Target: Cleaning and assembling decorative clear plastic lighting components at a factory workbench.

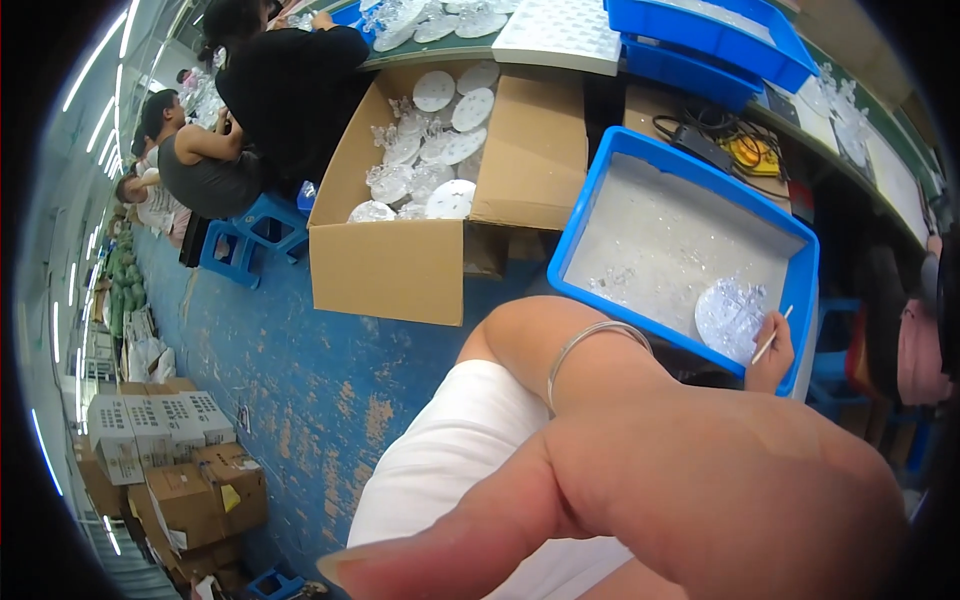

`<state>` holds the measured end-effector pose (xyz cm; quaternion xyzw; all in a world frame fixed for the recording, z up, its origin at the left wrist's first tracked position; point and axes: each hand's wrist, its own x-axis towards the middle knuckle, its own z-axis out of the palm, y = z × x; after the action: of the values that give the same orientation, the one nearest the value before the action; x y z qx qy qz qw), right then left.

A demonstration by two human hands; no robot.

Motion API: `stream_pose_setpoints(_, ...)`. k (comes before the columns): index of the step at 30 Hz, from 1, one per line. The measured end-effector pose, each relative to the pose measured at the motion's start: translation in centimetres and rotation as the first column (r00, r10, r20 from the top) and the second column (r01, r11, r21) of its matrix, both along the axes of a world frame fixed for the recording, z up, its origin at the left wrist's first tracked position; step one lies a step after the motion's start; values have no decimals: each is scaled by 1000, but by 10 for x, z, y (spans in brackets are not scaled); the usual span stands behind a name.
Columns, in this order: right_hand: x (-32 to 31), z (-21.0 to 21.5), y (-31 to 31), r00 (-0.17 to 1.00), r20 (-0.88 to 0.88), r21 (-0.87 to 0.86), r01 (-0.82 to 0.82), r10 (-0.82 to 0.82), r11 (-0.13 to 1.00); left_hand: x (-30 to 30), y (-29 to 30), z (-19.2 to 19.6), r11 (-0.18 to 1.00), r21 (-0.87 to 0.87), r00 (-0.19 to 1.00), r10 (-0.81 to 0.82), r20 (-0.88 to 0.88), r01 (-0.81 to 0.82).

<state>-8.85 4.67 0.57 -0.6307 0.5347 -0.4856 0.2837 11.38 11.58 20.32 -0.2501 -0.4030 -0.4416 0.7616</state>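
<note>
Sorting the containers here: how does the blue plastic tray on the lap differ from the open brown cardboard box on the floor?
The blue plastic tray is shallow and rigid; the brown cardboard box is deep, with flaps folded open. The tray holds a layer of small clear bits and one round white disc, touched by the right hand holding a thin stick; the box is piled with many discs and no hand is near it. Both are open-topped and rectangular.

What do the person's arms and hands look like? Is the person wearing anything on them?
Both arms are bare, with no sleeves or gloves. A thin silver bangle circles one wrist. The left hand fills the lower picture, very close and blurred, with one long fingernail showing. The right hand looks small, farther off.
</note>
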Motion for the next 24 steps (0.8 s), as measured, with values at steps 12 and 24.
stream_pose_setpoints(12,1,-1,1,999,-42,-39,1,-3,999,-1,-8,-3,998,-38,992,-47,120,52)
stream_pose_setpoints(24,2,5,3,1000,-25,-60,7,-9,998,-11,-11,-2,995,-59,972,-60,227,75)
